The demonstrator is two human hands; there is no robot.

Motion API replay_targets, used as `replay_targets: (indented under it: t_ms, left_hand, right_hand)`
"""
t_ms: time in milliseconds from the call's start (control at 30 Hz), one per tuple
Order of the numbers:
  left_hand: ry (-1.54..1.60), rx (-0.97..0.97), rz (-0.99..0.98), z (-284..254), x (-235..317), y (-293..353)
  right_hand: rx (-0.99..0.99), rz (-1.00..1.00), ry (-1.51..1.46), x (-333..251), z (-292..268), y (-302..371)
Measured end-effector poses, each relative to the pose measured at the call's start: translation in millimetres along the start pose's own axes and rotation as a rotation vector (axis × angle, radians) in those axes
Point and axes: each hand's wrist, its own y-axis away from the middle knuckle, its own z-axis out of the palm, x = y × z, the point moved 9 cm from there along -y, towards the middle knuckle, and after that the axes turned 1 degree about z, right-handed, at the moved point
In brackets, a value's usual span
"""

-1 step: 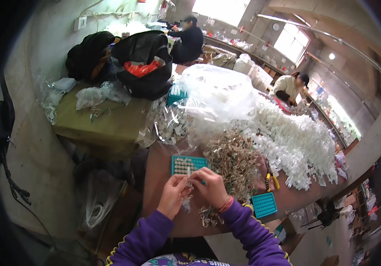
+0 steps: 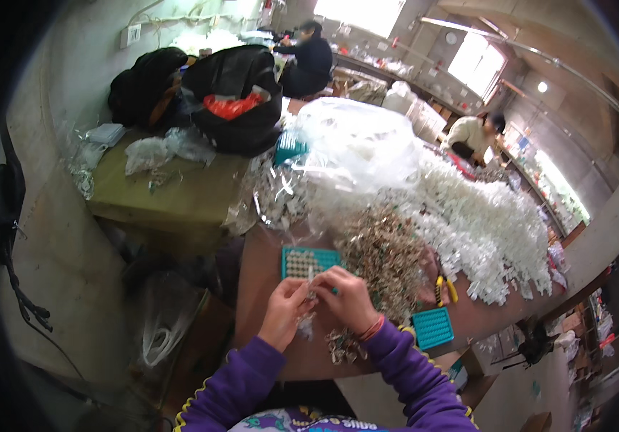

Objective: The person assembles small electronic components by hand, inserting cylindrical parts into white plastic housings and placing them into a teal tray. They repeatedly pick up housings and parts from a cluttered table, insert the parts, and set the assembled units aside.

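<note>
My left hand (image 2: 285,311) and my right hand (image 2: 348,301) are close together above the near part of the brown table, fingers pinched. A small slim white piece (image 2: 310,273) stands up between the fingertips of both hands. Its lower part is hidden by the fingers, and its exact kind is too small to tell. Just beyond the hands lies a teal tray (image 2: 330,257), with rows of small round pale parts in its left portion. To the right is a large heap of small brownish metal-and-wire parts (image 2: 381,263). A smaller pile of similar parts (image 2: 344,347) lies below my right hand.
A second teal tray (image 2: 432,328) and yellow-black pliers (image 2: 445,290) lie on the right. Many white plastic pieces (image 2: 496,237) are heaped beyond, beside a big clear bag (image 2: 356,144). A black bag (image 2: 234,93) stands on the left table. Two people work farther back.
The whole view has shifted slightly. My hands keep nearly the same pinch around the white piece; nothing has visibly been put down or picked up.
</note>
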Motion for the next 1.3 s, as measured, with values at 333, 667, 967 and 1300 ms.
replay_targets:
  t_ms: [333,667,967,1300]
  left_hand:
    - [0.098,-0.031,0.023,-4.6,-4.9,0.9]
    - [0.221,-0.26,-0.188,25.9,-16.2,13.9]
    - [0.341,-0.247,-0.114,25.7,-4.6,16.5]
    - [0.506,-0.109,-0.339,22.9,-30.3,46.3]
  right_hand:
    - [0.172,-0.219,0.219,-18.7,3.0,25.7]
    - [-0.08,0.574,-0.746,48.7,12.0,24.9]
    - [0.233,-0.097,0.059,-17.9,-4.7,32.8]
    - [0.04,-0.473,0.294,-43.7,6.6,42.7]
